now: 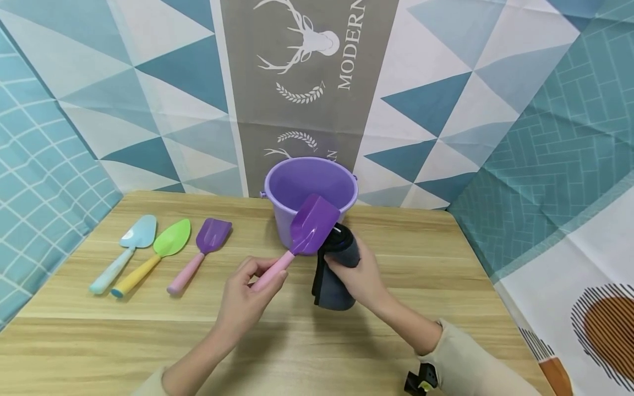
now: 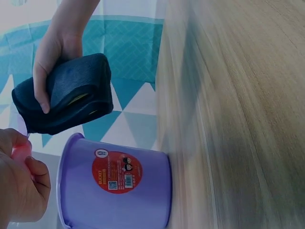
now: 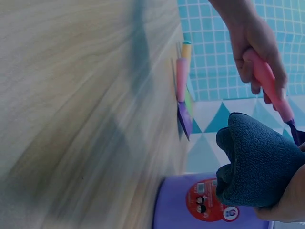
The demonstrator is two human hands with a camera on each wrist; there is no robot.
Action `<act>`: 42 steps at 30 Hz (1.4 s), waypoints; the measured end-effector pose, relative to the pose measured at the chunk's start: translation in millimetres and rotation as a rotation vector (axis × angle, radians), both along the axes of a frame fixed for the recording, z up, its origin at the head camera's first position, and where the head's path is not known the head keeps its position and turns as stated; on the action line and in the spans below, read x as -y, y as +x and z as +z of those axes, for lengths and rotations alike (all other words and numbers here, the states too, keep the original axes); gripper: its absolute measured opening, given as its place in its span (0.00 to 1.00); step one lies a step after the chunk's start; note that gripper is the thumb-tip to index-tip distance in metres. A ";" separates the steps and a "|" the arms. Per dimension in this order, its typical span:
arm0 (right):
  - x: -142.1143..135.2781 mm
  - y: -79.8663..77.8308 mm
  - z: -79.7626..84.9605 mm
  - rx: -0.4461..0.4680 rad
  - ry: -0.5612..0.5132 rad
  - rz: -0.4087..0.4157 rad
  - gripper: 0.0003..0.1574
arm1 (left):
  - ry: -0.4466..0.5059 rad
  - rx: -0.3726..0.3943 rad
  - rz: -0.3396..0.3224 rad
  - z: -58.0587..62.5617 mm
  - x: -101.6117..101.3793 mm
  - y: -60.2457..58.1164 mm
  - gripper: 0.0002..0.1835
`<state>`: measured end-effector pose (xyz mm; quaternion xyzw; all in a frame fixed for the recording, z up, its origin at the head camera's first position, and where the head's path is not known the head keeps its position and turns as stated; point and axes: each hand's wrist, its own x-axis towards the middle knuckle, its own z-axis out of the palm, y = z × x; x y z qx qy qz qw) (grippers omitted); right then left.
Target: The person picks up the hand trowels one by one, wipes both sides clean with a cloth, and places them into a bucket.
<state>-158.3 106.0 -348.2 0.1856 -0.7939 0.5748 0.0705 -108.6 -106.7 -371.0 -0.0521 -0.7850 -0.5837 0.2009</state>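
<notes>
Before the purple plastic bucket [image 1: 283,223] near the bench's [image 1: 421,264] far edge, we are apparently wiping a pink-handled, purple-bladed plastic shovel [image 1: 315,223], left hand [image 1: 244,297] curled round its handle [image 1: 273,271], right hand [image 1: 365,278] clasping a folded dark-blue cloth [image 1: 338,281], the next stroke likely needing a steady grip.

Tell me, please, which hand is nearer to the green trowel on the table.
The left hand. It holds a purple scoop, to the right of the green trowel; the right hand is farther right, gripping the folded dark cloth near the purple bucket.

Bucket [image 1: 282,221] blocking beyond held scoop [image 1: 307,234], free tabletop [image 1: 421,264] rightward
</notes>
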 end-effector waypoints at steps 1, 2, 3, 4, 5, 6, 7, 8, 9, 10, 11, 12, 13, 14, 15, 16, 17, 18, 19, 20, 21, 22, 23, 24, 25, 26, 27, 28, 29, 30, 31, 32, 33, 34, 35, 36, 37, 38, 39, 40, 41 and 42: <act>1.2 1.0 -1.6 0.002 0.016 0.000 0.31 | -0.001 0.000 0.002 0.5 -0.2 -0.1 0.10; 2.1 1.7 -3.1 0.002 0.033 0.003 0.32 | -0.004 -0.002 0.004 0.9 -0.4 -0.1 0.11; 2.9 2.4 -4.7 0.001 0.051 0.002 0.33 | -0.006 -0.005 0.005 1.2 -0.5 -0.2 0.11; 3.6 3.2 -5.7 0.002 0.073 0.000 0.34 | -0.010 -0.008 0.008 1.5 -0.6 -0.2 0.11; 3.9 3.7 -6.7 0.003 0.092 0.002 0.34 | -0.010 -0.010 0.008 1.8 -0.7 -0.4 0.11; 3.9 4.0 -7.4 0.002 0.106 0.009 0.34 | -0.011 -0.013 0.008 2.1 -0.8 -0.5 0.11; 3.6 3.8 -8.3 0.002 0.119 0.017 0.35 | -0.013 -0.016 0.008 2.5 -0.8 -0.8 0.11; 2.9 3.4 -8.6 0.001 0.127 0.025 0.34 | -0.013 -0.018 0.007 2.9 -0.7 -0.9 0.11; 1.9 2.6 -9.0 0.000 0.137 0.027 0.34 | -0.012 -0.019 0.005 3.4 -0.7 -1.1 0.10; 0.6 1.5 -8.8 0.000 0.137 0.034 0.35 | -0.012 -0.020 0.003 3.9 -0.5 -1.1 0.10; -1.0 0.0 -8.5 -0.002 0.131 0.038 0.35 | -0.011 -0.021 -0.001 4.4 -0.2 -1.2 0.10; -2.9 -1.8 -8.2 -0.009 0.124 0.034 0.36 | -0.009 -0.021 -0.004 4.8 0.2 -1.1 0.11; -4.8 -3.9 -7.7 -0.015 0.117 0.023 0.36 | -0.007 -0.022 -0.008 5.1 0.6 -0.9 0.10; -6.7 -5.7 -6.6 -0.021 0.107 0.008 0.36 | -0.004 -0.022 -0.014 5.3 1.1 -0.8 0.10; -8.5 -7.9 -5.7 -0.031 0.096 -0.008 0.36 | -0.004 -0.021 -0.016 5.2 1.5 -0.5 0.10; -10.3 -9.9 -4.4 -0.043 0.083 -0.026 0.36 | -0.001 -0.021 -0.019 5.0 1.9 -0.3 0.10; -11.9 -11.8 -3.4 -0.052 0.074 -0.051 0.35 | 0.000 -0.021 -0.022 4.8 2.3 -0.1 0.10; -13.4 -13.4 -2.3 -0.059 0.065 -0.079 0.34 | -0.001 -0.021 -0.025 4.4 2.6 0.1 0.10; -14.4 -14.8 -0.8 -0.065 0.050 -0.095 0.34 | -0.003 -0.021 -0.028 4.1 2.8 0.4 0.10; -15.3 -16.0 0.4 -0.072 0.034 -0.104 0.33 | -0.007 -0.021 -0.033 3.7 2.9 0.5 0.10; -15.9 -16.8 1.7 -0.080 0.022 -0.113 0.32 | -0.008 -0.020 -0.040 3.4 3.0 0.7 0.10; -16.4 -17.3 2.7 -0.086 0.012 -0.117 0.32 | -0.009 -0.018 -0.052 3.2 3.0 0.9 0.10; -16.6 -17.4 3.6 -0.091 -0.001 -0.112 0.32 | -0.013 -0.016 -0.062 2.9 2.9 1.0 0.10; -16.3 -17.4 4.4 -0.100 -0.013 -0.101 0.32 | -0.016 -0.014 -0.071 2.8 2.7 1.0 0.10; -15.9 -17.2 4.7 -0.111 -0.021 -0.084 0.31 | -0.014 -0.010 -0.080 2.6 2.4 1.0 0.10; -15.3 -16.6 4.8 -0.119 -0.023 -0.070 0.31 | -0.012 -0.007 -0.088 2.7 2.0 0.9 0.10; -14.5 -15.5 4.7 -0.124 -0.026 -0.055 0.31 | -0.009 -0.003 -0.096 2.6 1.6 0.8 0.10; -13.5 -14.3 4.1 -0.133 -0.026 -0.039 0.32 | -0.007 0.001 -0.101 2.7 1.2 0.7 0.10; -12.4 -13.0 3.5 -0.140 -0.026 -0.024 0.32 | -0.003 0.004 -0.105 3.1 0.7 0.5 0.10; -11.4 -11.7 2.7 -0.150 -0.018 -0.011 0.32 | 0.004 0.006 -0.109 3.6 0.1 0.4 0.10; -10.6 -10.2 1.2 -0.157 -0.006 -0.003 0.32 | 0.011 0.011 -0.114 4.1 -0.4 0.4 0.09; -9.7 -8.6 0.0 -0.159 0.007 0.005 0.32 | 0.013 0.009 -0.116 4.6 -0.9 0.4 0.09; -8.8 -7.3 -1.3 -0.162 0.025 0.009 0.33 | 0.015 0.010 -0.120 5.1 -1.2 0.3 0.09; -7.8 -6.0 -2.6 -0.168 0.049 0.007 0.34 | 0.017 0.010 -0.120 5.7 -1.6 0.3 0.09; -7.0 -4.6 -3.9 -0.175 0.078 0.003 0.35 | 0.020 0.008 -0.121 6.2 -1.9 0.2 0.09; -6.4 -3.7 -5.7 -0.187 0.110 -0.001 0.36 | 0.020 0.004 -0.119 6.6 -2.2 0.2 0.09; -5.7 -2.7 -7.3 -0.200 0.141 -0.006 0.36 | 0.018 0.000 -0.115 6.9 -2.4 0.2 0.09; -5.0 -1.8 -8.2 -0.213 0.170 -0.008 0.36 | 0.014 -0.005 -0.110 7.1 -2.5 0.2 0.10; -4.7 -1.4 -9.5 -0.228 0.195 -0.009 0.37 | 0.012 -0.008 -0.106 7.4 -2.5 0.4 0.10; -4.6 -1.0 -10.7 -0.243 0.214 -0.009 0.37 | 0.011 -0.014 -0.102 7.7 -2.5 0.6 0.10; -4.9 -1.2 -12.1 -0.257 0.226 -0.005 0.36 | 0.010 -0.019 -0.099 7.8 -2.2 0.8 0.10; -5.4 -2.1 -13.2 -0.266 0.227 0.001 0.37 | 0.005 -0.024 -0.094 7.9 -1.8 1.1 0.11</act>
